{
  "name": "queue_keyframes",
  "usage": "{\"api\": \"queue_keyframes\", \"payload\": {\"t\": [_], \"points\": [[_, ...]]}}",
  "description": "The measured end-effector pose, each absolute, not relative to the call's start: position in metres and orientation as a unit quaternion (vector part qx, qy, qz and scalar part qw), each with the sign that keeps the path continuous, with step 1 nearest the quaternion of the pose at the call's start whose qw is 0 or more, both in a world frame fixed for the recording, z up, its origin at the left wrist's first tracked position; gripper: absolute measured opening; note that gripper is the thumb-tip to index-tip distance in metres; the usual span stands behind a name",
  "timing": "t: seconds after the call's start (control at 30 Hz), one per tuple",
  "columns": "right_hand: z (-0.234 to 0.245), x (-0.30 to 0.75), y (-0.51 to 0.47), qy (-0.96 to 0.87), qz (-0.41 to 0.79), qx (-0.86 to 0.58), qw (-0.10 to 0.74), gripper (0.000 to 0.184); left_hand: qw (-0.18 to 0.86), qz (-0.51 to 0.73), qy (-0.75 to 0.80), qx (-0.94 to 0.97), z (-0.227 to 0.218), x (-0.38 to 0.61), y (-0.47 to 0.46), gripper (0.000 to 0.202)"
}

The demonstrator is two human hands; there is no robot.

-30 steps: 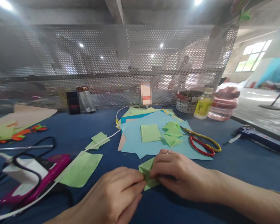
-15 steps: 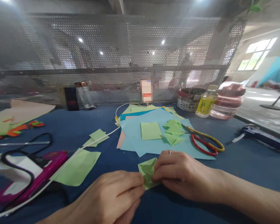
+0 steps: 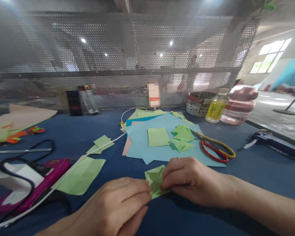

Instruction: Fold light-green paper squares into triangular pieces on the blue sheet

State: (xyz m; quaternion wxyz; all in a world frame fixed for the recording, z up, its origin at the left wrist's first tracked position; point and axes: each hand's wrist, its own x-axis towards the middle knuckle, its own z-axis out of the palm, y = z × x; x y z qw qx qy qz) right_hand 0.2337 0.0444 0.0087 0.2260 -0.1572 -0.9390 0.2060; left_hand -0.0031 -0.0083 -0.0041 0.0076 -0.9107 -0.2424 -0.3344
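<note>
A small creased square of green paper lies on the dark blue table between my hands. My left hand is closed at the paper's left edge, its fingertips pressed together on it. From the right, my right hand pinches the paper's other side, the thumb partly hidden beneath the fingers. Just beyond is a stack of light blue paper. On that stack rest a flat green square and several folded green pieces. Scissors with red and yellow handles lie at its right edge.
A magenta glue gun or similar tool with black cord, a white cable and loose green sheets lie left. Bottles and a round basket stand back right. A dark blue tool lies far right. A perforated screen closes the back.
Both hands stay at the green paper with almost no movement. The whole view has shifted very slightly.
</note>
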Motion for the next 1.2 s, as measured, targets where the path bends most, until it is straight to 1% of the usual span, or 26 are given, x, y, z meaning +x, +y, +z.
{"api": "queue_keyframes", "payload": {"t": [0.17, 0.47, 0.7, 0.87, 1.2], "points": [[0.0104, 0.2336, 0.0453, -0.941, 0.204, -0.15, 0.225, 0.022, 0.006, -0.329, -0.244, -0.912, -0.0037, -0.0058, -0.0097, 0.025], [0.0076, 0.2337, 0.0461, -0.942, 0.198, -0.158, 0.221, 0.023, 0.002, -0.239, -0.271, -0.932, -0.008, -0.0088, -0.0133, 0.03], [0.0074, 0.234, 0.0473, -0.943, 0.195, -0.145, 0.227, 0.023, -0.036, -0.223, -0.268, -0.936, -0.0071, -0.0091, -0.0088, 0.029], [0.0087, 0.2347, 0.0454, -0.946, 0.193, -0.147, 0.216, 0.024, -0.045, -0.248, -0.271, -0.929, -0.0079, -0.0098, -0.0098, 0.029], [0.0106, 0.2356, 0.0449, -0.97, 0.117, -0.128, 0.17, 0.024, -0.033, -0.242, -0.264, -0.933, -0.0055, -0.011, -0.0105, 0.027]]}}
